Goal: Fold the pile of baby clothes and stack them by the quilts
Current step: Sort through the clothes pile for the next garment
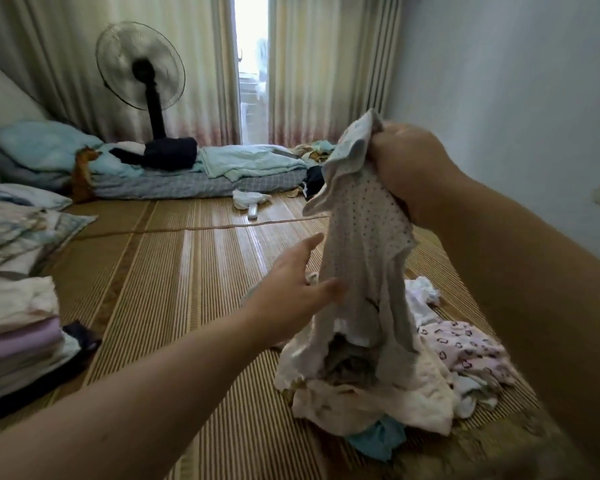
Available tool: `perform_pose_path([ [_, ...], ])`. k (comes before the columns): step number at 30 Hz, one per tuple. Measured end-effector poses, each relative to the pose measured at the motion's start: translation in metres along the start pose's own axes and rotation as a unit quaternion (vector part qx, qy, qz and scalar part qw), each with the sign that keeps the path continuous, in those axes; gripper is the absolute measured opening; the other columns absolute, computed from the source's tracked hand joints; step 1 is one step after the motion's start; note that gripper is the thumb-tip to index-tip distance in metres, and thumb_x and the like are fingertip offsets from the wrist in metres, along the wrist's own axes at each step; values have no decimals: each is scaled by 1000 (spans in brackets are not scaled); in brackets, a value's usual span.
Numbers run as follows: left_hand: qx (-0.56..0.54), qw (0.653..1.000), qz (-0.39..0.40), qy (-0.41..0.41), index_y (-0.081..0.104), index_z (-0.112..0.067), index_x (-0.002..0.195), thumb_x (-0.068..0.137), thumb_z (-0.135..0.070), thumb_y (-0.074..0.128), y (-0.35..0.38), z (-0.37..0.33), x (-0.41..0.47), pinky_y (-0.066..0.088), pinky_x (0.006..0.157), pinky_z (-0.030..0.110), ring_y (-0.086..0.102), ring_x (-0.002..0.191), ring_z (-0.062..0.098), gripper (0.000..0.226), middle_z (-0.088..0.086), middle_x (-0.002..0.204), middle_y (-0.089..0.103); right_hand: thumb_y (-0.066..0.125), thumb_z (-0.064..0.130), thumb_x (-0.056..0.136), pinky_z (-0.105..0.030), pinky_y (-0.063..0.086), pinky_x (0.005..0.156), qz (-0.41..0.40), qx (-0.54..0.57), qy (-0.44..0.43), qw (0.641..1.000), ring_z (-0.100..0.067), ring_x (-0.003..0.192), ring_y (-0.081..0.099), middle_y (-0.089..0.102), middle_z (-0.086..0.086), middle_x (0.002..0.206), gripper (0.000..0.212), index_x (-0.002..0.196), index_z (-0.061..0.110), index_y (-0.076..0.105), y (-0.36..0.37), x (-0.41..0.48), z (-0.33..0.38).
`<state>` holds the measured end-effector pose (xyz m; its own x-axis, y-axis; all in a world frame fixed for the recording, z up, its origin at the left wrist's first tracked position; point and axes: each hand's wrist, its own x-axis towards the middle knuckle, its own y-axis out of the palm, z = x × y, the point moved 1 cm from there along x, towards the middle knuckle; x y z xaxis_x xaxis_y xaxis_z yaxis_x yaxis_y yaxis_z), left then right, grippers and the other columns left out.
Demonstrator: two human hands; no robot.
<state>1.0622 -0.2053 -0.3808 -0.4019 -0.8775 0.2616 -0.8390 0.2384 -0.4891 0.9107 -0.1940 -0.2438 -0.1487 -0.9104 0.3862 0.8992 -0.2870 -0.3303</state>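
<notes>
A beige baby garment with small dots (364, 251) hangs in the air above the pile of baby clothes (388, 382) on the bamboo mat. My right hand (406, 168) grips its top edge, fingers curled round the cloth. My left hand (291, 285) reaches in from the left with fingers spread, thumb against the garment's lower left side. The pile holds cream, white, pink-patterned and light blue pieces. Folded quilts (18, 327) are stacked at the left edge.
The bamboo mat (174, 271) covers the bed. Blue and grey bedding (194, 174) with a dark bundle lies at the far end, before a standing fan (142, 67) and curtains. A white wall (516, 98) runs along the right. Pillows lie at the left.
</notes>
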Motion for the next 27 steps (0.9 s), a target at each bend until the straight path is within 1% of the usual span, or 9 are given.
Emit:
perform_pose_path([
  [5, 25, 995, -92, -15, 43, -39, 134, 77, -51, 71, -62, -16, -19, 51, 85, 32, 54, 114, 8, 64, -14, 137, 50, 54, 27, 95, -32, 56, 70, 79, -16, -29, 996, -21, 77, 63, 63, -4, 81, 21, 80, 15, 62, 43, -4, 66],
  [10, 54, 976, -211, 21, 50, -39, 97, 84, -58, 57, -119, -16, -64, 46, 65, 21, 57, 83, -4, 25, -18, 97, 56, 44, 26, 100, -24, 52, 50, 25, 100, 16, 995, -17, 71, 63, 60, -2, 80, 23, 92, 12, 60, 72, 1, 110],
  [14, -87, 982, -159, 44, 48, -43, 102, 75, -66, 58, -133, -20, -107, 48, 54, 10, 60, 80, -12, 37, -13, 103, 57, 43, 27, 100, -29, 56, 53, 63, 169, 68, 981, -21, 73, 66, 64, -5, 84, 25, 101, 11, 62, 106, -4, 121],
  [18, 41, 986, -162, -7, 34, -45, 126, 58, -78, 63, -138, -17, -123, 55, 62, 18, 63, 86, -2, 81, -21, 105, 52, 53, 20, 97, -32, 58, 50, 121, 96, 95, 983, -19, 62, 67, 67, -6, 73, 18, 85, 8, 61, 151, -25, 115],
  [19, 107, 982, -154, -36, 40, -33, 126, 63, -73, 64, -138, -13, -122, 55, 66, 20, 62, 85, 3, 78, -17, 99, 53, 51, 15, 97, -31, 59, 50, 152, 93, 107, 978, -17, 56, 66, 66, -6, 66, 22, 79, 8, 61, 163, -33, 111],
  [21, 158, 970, -160, -96, 56, -21, 89, 81, -43, 68, -139, -2, -119, 48, 55, 12, 61, 73, 13, 26, -11, 76, 55, 49, 11, 97, -29, 57, 51, 224, 109, 125, 960, -15, 50, 63, 64, -5, 60, 25, 75, 9, 60, 184, -52, 99],
  [23, 81, 964, -174, -184, 53, -17, 72, 87, -21, 63, -142, 16, -119, 46, 48, 11, 57, 61, 13, 18, -6, 67, 54, 52, 15, 96, -31, 55, 60, 252, 99, 97, 958, -14, 65, 64, 65, -3, 77, 13, 85, 13, 59, 197, -71, 78],
  [25, -100, 939, -178, -276, 59, -5, 87, 90, -19, 58, -146, 29, -120, 57, 72, 26, 66, 74, 21, 15, 9, 82, 66, 56, 30, 94, -26, 52, 66, 205, 39, 20, 978, -8, 81, 63, 63, 8, 93, 10, 100, 23, 58, 203, -96, 46],
  [27, -336, 869, -187, -311, 59, 1, 105, 95, -19, 51, -148, 35, -120, 58, 81, 43, 71, 84, 33, 23, 21, 91, 72, 60, 52, 83, -21, 52, 69, 161, 15, -24, 987, 1, 86, 60, 58, 19, 98, 31, 110, 39, 52, 208, -133, 13],
])
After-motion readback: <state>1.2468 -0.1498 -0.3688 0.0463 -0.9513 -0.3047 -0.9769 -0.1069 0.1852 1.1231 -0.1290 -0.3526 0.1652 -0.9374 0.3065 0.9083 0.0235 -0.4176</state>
